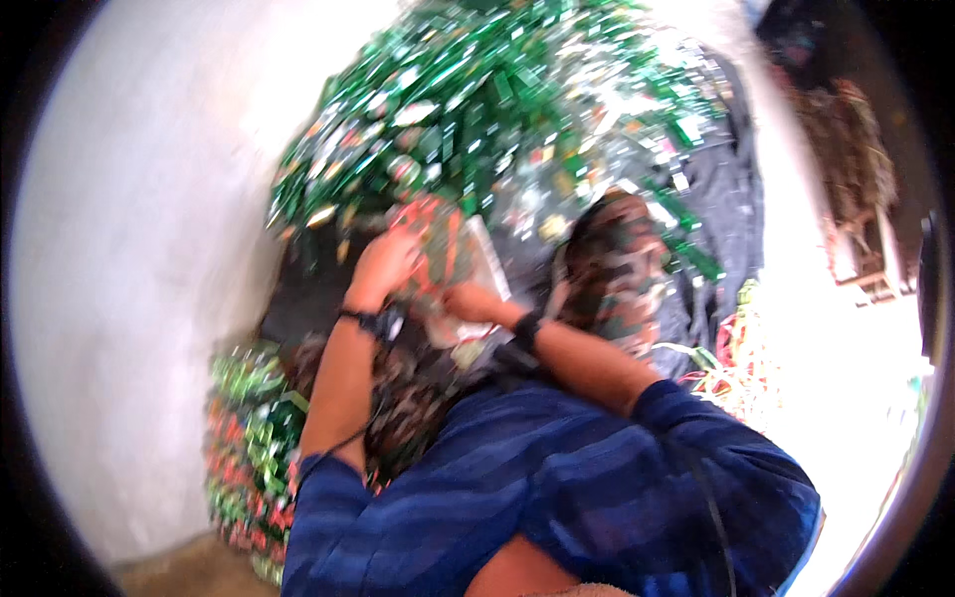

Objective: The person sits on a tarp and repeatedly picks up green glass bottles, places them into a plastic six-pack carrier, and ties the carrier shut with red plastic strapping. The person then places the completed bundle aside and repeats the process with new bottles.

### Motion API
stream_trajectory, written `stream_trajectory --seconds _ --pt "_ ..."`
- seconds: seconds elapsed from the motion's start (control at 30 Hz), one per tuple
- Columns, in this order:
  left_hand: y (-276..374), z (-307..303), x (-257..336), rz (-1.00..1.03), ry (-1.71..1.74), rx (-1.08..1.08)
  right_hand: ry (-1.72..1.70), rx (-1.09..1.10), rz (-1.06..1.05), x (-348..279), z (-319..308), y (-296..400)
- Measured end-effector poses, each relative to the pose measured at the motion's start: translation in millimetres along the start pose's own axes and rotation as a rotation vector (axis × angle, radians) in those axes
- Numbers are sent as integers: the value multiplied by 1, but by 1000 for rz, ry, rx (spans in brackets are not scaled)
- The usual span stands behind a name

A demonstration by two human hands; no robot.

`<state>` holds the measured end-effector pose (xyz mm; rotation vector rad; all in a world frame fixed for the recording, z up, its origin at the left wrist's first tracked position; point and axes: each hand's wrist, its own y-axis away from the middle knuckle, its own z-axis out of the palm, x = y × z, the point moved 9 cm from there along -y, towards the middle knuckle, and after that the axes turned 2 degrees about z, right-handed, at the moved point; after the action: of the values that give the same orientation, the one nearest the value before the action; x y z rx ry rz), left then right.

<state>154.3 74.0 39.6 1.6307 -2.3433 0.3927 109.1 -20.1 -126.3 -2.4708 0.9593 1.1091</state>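
Motion blur softens everything around my hands. My left hand [389, 257] grips the left side of a red and green patterned piece [440, 246], whose material I cannot make out. My right hand [477, 304] is closed at the lower right part of the same piece. Beneath it shows a pale flat object [489, 257] with a straight edge, partly covered. Just beyond the hands rises a large heap of shiny green and clear plastic pieces [477, 112]; their exact shape is blurred.
My camouflage-clad leg [615, 276] lies right of the hands. A dark sheet [720, 186] spreads under the heap. A pale wall [142, 283] stands left. Red and green bundles [246, 448] sit at lower left, and loose coloured strips [739, 366] at right.
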Motion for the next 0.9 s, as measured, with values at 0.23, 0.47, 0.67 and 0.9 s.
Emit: stream_trajectory --seconds 0.23,0.47,0.67,0.9 --pt "48 24 34 -38 -27 -140 23 29 -98 -41 -27 12" --pt "53 20 42 -40 -16 23 101 34 -141 -15 9 -3" --pt "64 26 33 20 -127 250 10 54 -127 -15 8 -4" --pt "78 13 48 -238 -157 311 108 102 -223 -18 4 1"
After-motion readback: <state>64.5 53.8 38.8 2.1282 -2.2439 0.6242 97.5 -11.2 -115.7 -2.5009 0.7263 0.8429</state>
